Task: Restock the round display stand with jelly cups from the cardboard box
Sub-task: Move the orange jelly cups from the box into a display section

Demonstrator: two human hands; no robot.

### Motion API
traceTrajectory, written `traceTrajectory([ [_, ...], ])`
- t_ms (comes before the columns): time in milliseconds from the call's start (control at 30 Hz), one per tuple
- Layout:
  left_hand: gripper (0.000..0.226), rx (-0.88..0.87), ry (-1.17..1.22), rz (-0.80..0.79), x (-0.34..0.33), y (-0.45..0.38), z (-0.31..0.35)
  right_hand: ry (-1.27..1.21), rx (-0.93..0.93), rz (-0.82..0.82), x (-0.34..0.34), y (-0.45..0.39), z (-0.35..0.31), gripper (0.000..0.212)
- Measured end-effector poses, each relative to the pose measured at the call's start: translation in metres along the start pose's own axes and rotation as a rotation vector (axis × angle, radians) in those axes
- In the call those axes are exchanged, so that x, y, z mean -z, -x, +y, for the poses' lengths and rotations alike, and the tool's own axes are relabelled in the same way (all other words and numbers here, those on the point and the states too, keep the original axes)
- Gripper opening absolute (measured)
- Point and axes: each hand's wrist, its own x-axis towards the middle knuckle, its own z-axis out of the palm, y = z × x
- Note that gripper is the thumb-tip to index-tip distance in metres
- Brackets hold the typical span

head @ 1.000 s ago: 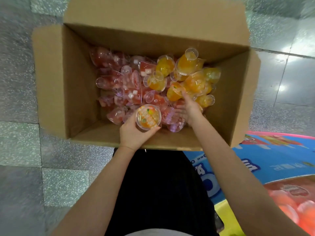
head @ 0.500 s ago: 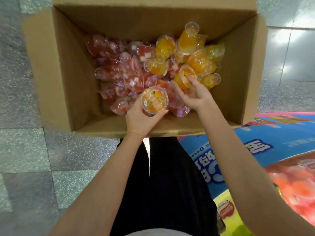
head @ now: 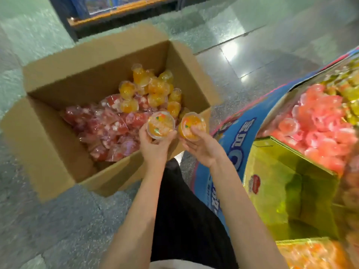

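Two orange jelly cups are up, one per hand: the left hand grips one orange cup and the right hand pinches a second orange cup, side by side above the cardboard box's near edge. One box sits on the floor with red and orange cups too heaped to count, and the round display stand is just to the right.

We're on a shop floor here: polished grey stone tiles shine under overhead lights. An open cardboard box of red and orange jelly cups sits on the tiles. Just right of the box stands a printed retail display stand, blue-banded, its compartments heaped with pink cups. Beyond the box, blurred, runs what looks like a shelving unit.
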Motion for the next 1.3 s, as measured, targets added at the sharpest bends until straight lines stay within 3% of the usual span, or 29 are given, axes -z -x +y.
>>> traceTrajectory([
  [167, 0.078, -0.038, 0.002, -0.251, -0.041, 0.054, 0.023, -0.252, 0.256, 0.065, 0.046, 0.069, -0.001, 0.057],
  [267, 0.073, -0.065, -0.008, -0.412, -0.073, 0.089, 0.027, -0.364, 0.453, 0.093, 0.08, 0.109, 0.001, 0.019],
  [333, 0.067, -0.04, -0.004, -0.55, -0.091, 0.116, 0.024, -0.438, 0.533, 0.167, 0.104, 0.135, 0.007, 0.02],
  [500, 0.056, 0.001, -0.055, -0.842, -0.125, 0.213, 0.004, -0.719, 0.55, 0.295, 0.177, 0.215, 0.044, 0.012],
  [733, 0.063, 0.078, -0.192, -1.158, -0.14, 0.344, -0.058, -0.993, 0.566, 0.516, 0.29, 0.301, 0.113, 0.021],
  [900, 0.064, 0.147, -0.299, -1.236, -0.134, 0.413, -0.107, -1.032, 0.535, 0.634, 0.354, 0.345, 0.166, 0.012],
  [1000, 0.075, 0.244, -0.376, -1.219, -0.127, 0.441, -0.141, -1.04, 0.485, 0.676, 0.386, 0.355, 0.201, 0.014],
  [1100, 0.066, 0.323, -0.389, -1.204, -0.121, 0.469, -0.167, -1.036, 0.416, 0.714, 0.417, 0.356, 0.235, 0.018],
  [1300, 0.069, 0.41, -0.473, -1.195, -0.12, 0.504, -0.208, -1.15, 0.272, 0.697, 0.459, 0.356, 0.289, 0.01],
])
